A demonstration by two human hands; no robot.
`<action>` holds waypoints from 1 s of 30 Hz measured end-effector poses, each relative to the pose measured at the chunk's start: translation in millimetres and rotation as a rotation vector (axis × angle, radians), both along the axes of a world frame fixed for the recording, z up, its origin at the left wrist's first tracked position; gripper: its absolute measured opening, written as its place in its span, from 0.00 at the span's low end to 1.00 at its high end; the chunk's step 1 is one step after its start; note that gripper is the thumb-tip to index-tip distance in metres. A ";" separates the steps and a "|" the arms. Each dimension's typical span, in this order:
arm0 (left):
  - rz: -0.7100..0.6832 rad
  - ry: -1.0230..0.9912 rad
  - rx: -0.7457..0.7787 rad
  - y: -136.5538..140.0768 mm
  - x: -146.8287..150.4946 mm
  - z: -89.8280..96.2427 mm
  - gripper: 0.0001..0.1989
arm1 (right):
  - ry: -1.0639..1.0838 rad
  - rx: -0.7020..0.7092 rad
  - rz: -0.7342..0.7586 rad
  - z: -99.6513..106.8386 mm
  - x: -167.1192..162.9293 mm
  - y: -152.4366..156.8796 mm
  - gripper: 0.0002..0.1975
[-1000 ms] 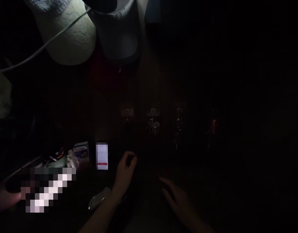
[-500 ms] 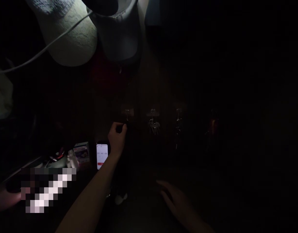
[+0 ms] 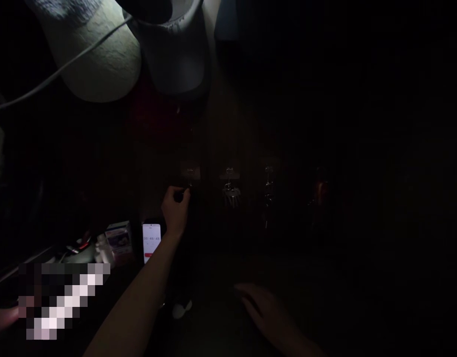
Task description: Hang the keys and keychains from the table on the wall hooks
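The scene is very dark. My left hand [image 3: 175, 212] reaches up to the leftmost wall hook [image 3: 190, 171], thumb and fingers pinched just below it. Whatever sits in the pinch is too dark to make out. To its right, a bunch of keys [image 3: 232, 196] hangs from a second hook [image 3: 229, 171]. Further right, metal rings [image 3: 268, 186] dangle from a third hook. My right hand [image 3: 263, 312] is held low at the centre right, thumb and fingers apart, with no held thing visible.
A pale cap [image 3: 102, 67] and a dark grey cap [image 3: 180, 67] hang above, crossed by a cord [image 3: 70, 63]. At lower left are a lit phone [image 3: 151, 243], a small box [image 3: 119, 243] and a white bottle [image 3: 103, 251]. An orange-brown item [image 3: 320, 192] hangs at right.
The whole view has shifted, so most things sit slightly further left. My left hand stays pinched under the leftmost hook; my right hand keeps its pose.
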State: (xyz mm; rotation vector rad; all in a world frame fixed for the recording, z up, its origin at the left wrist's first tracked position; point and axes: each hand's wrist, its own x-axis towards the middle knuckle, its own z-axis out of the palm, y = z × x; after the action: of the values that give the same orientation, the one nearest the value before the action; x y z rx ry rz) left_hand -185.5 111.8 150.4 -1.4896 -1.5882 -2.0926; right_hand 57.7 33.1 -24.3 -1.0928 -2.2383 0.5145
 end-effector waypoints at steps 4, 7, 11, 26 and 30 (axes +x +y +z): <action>0.030 -0.007 0.052 -1.8 1.2 -0.7 0.07 | -0.021 0.003 0.013 -5.3 0.1 0.9 0.16; 0.022 0.035 0.025 0.1 2.3 -0.5 0.07 | -0.030 0.015 0.011 -8.5 0.9 1.7 0.15; 0.025 0.081 -0.049 5.1 2.7 -3.4 0.07 | -0.028 0.028 0.019 -5.7 1.2 0.8 0.15; -0.075 0.142 -0.173 -0.8 2.9 -44.1 0.18 | -0.069 0.025 0.033 7.4 0.9 -3.2 0.14; -0.131 0.100 -0.313 -7.8 -2.3 -66.9 0.19 | -0.069 0.035 0.042 5.9 1.5 -2.6 0.14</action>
State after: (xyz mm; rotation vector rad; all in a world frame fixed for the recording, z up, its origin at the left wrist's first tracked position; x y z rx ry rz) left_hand -187.7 104.0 83.5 -1.8087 -1.8952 -1.8607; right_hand 59.2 30.6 -18.5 -1.0634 -2.3257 0.4596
